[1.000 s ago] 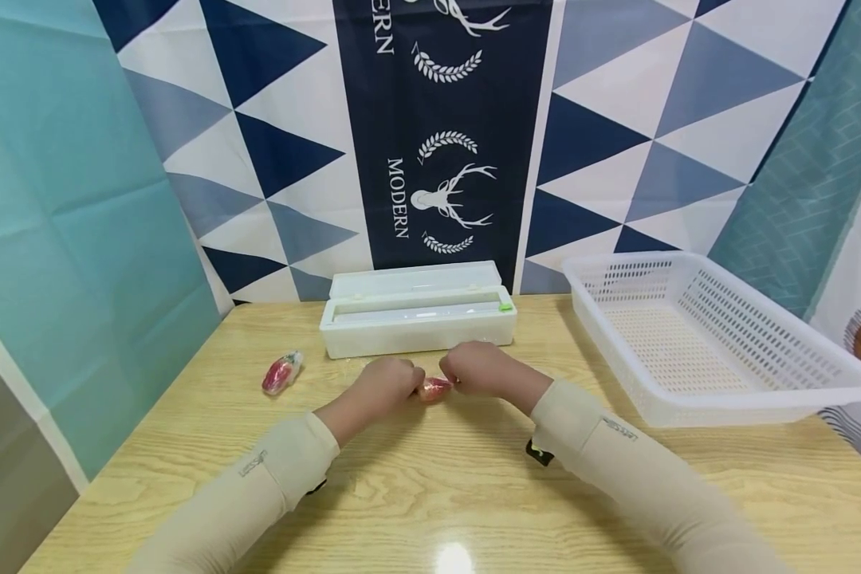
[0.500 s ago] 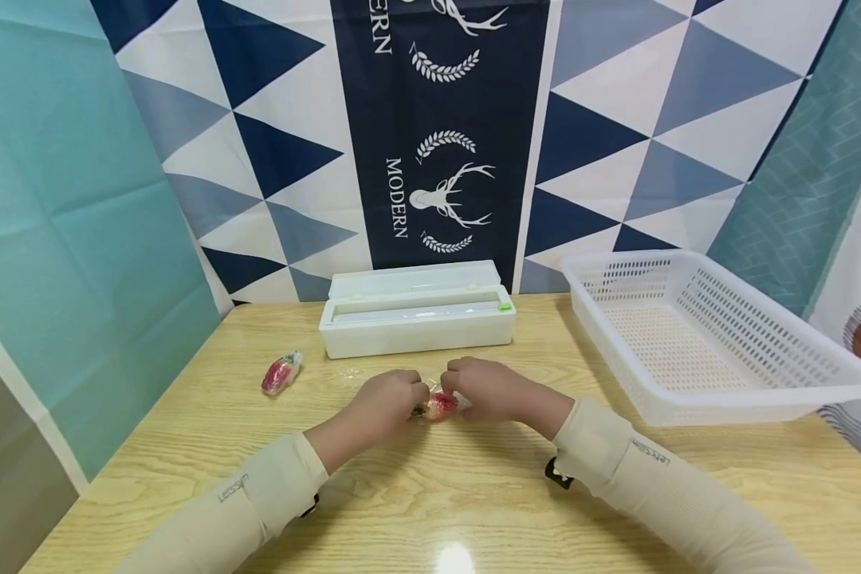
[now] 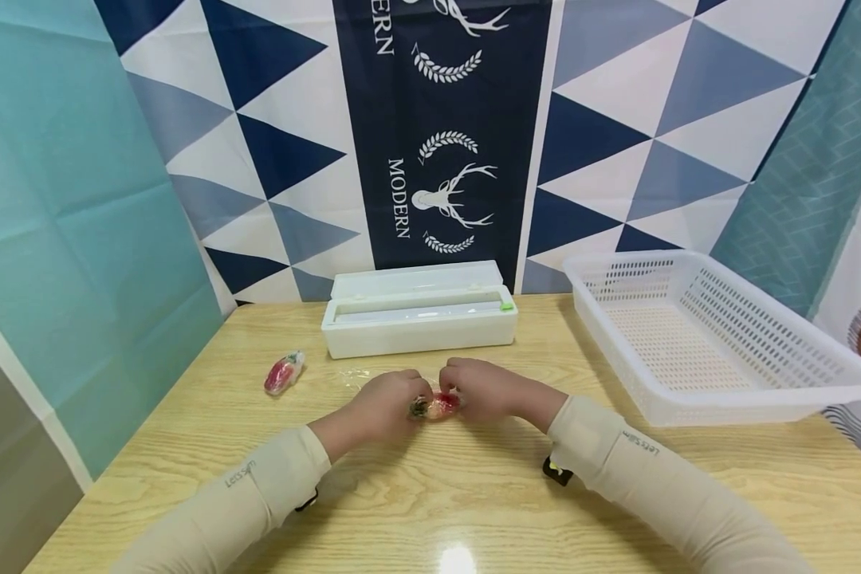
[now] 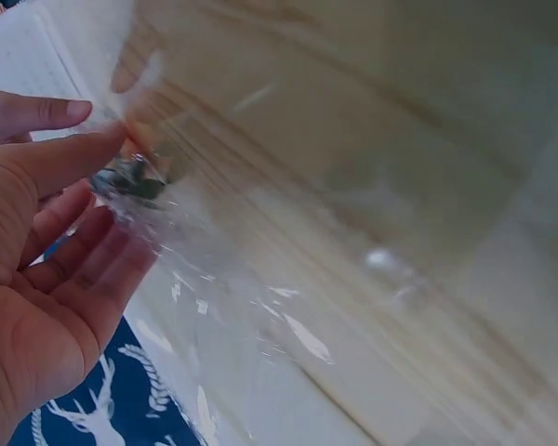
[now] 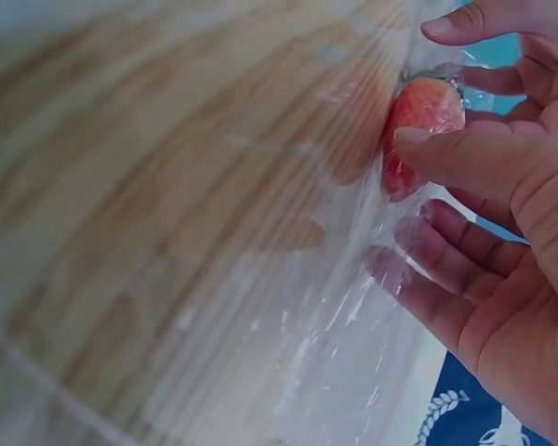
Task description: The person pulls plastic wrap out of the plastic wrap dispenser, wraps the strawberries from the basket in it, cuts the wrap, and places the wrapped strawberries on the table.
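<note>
Between both hands, at the middle of the table, is a red strawberry (image 3: 442, 406) with green leaves, in clear cling film (image 4: 335, 279). My left hand (image 3: 391, 405) pinches it at the leafy end, where dark green leaves (image 4: 141, 181) show through the film. My right hand (image 3: 489, 391) holds the other end; in the right wrist view its thumb lies on the red strawberry (image 5: 426, 111), its other fingers behind the film. Loose film fans out from the fruit in both wrist views. Another strawberry (image 3: 283, 373), wrapped in film, lies on the table to the left.
Behind the hands stands a white cling film box (image 3: 419, 331) with its lid raised and a green slider (image 3: 506, 307) at its right end. A white perforated basket (image 3: 670, 395) occupies the right side of the wooden table (image 3: 402, 494). A patterned cloth hangs behind.
Both hands have come slightly nearer to me with the strawberry, and more of it shows, including its leaves. The right hand has shifted a little right. The wrapped strawberry stays put.
</note>
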A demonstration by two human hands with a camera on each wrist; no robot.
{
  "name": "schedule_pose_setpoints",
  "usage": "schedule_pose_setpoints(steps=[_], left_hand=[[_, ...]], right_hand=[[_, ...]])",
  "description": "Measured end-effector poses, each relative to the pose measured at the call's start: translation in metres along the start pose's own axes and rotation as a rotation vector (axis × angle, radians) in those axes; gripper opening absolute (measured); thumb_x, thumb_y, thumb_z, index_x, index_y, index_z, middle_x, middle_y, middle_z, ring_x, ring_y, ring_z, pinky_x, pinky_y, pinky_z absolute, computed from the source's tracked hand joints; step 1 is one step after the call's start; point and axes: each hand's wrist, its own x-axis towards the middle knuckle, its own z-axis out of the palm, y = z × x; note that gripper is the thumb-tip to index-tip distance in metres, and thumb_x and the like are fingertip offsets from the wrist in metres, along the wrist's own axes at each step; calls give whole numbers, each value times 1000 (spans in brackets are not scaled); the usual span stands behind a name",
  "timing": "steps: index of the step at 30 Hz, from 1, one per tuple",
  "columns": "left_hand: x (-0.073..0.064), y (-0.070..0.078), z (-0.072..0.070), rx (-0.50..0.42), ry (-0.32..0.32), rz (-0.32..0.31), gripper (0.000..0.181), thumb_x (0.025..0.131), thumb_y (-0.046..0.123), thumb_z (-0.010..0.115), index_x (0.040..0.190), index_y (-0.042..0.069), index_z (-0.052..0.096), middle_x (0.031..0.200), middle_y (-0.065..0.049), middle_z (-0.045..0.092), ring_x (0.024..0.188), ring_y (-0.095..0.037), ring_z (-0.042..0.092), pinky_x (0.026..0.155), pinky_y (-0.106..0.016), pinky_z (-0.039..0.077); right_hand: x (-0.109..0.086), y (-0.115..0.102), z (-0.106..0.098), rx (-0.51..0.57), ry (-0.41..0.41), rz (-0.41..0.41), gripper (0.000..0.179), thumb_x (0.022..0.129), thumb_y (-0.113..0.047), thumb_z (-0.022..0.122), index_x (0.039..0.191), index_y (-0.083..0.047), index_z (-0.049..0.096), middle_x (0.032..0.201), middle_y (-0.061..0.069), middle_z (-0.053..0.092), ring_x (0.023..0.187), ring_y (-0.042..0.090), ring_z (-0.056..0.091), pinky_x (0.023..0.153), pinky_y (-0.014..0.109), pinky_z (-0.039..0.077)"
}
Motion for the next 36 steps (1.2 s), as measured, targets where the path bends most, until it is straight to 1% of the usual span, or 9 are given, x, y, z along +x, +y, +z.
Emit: schedule_pose_setpoints(steps=[4, 10, 16, 20, 22, 25, 30, 33, 36], left_hand=[[0, -7, 2, -72, -8, -19, 28, 75, 8, 81, 100, 9, 69, 94, 1, 66, 86, -16, 63, 78, -29, 52], [3, -15, 3, -185, 0, -21, 17, 81, 6, 76, 97, 9, 70, 91, 0, 70, 84, -15, 66, 75, -27, 53], [4, -24, 2, -325, -4, -116, 14, 88, 5, 71, 101, 8, 72, 92, 0, 71, 85, -12, 66, 75, -28, 53], [8, -29, 2, -367, -12, -155, 14, 89, 3, 69, 102, 5, 72, 92, -3, 71, 86, -14, 66, 75, -28, 53], [11, -30, 3, -370, -16, -178, 13, 89, 3, 68, 101, 4, 73, 91, -3, 71, 85, -15, 66, 74, -28, 53], [16, -30, 5, -346, -16, -223, 13, 89, 2, 67, 100, 3, 73, 90, -4, 71, 85, -15, 66, 75, -30, 53], [21, -27, 3, -236, 6, -274, 14, 87, 5, 68, 100, 4, 73, 90, -4, 71, 84, -16, 66, 76, -31, 54], [22, -24, 0, -174, 47, -259, 15, 85, 4, 70, 100, 4, 73, 91, -5, 70, 84, -17, 65, 75, -32, 53], [21, -20, -1, -120, 103, -216, 15, 83, 2, 72, 98, 6, 73, 91, -5, 67, 84, -18, 62, 76, -34, 53]], right_hand=[[0, 4, 0, 56, -13, 25, 24, 74, 6, 69, 93, -8, 62, 90, 1, 57, 82, 17, 57, 76, 34, 50], [1, 11, -1, 124, -21, -4, 19, 77, 2, 72, 92, -8, 64, 87, -2, 61, 80, 15, 58, 73, 30, 51], [2, 19, -4, 228, -32, 22, 13, 83, -1, 69, 95, -7, 69, 84, -6, 65, 79, 6, 59, 74, 25, 51], [5, 25, -3, 278, -10, 50, 13, 85, -1, 68, 97, -7, 69, 86, -5, 65, 80, 6, 60, 76, 24, 51], [6, 27, -2, 281, -4, 66, 10, 87, -2, 67, 95, -8, 69, 85, -6, 65, 79, 5, 59, 75, 24, 51], [9, 28, -2, 236, 8, 74, 8, 89, -4, 66, 94, -8, 70, 84, -6, 66, 78, 6, 59, 75, 26, 51], [13, 28, -4, 135, 57, 86, 14, 90, -6, 66, 104, -4, 70, 97, 3, 69, 89, 17, 63, 83, 33, 53], [13, 27, -6, 98, 112, 75, 18, 88, -5, 69, 106, -2, 69, 102, 8, 67, 96, 24, 62, 87, 38, 51], [12, 25, -8, 77, 165, 49, 19, 84, -4, 74, 102, -3, 70, 100, 9, 66, 95, 27, 61, 85, 38, 51]])
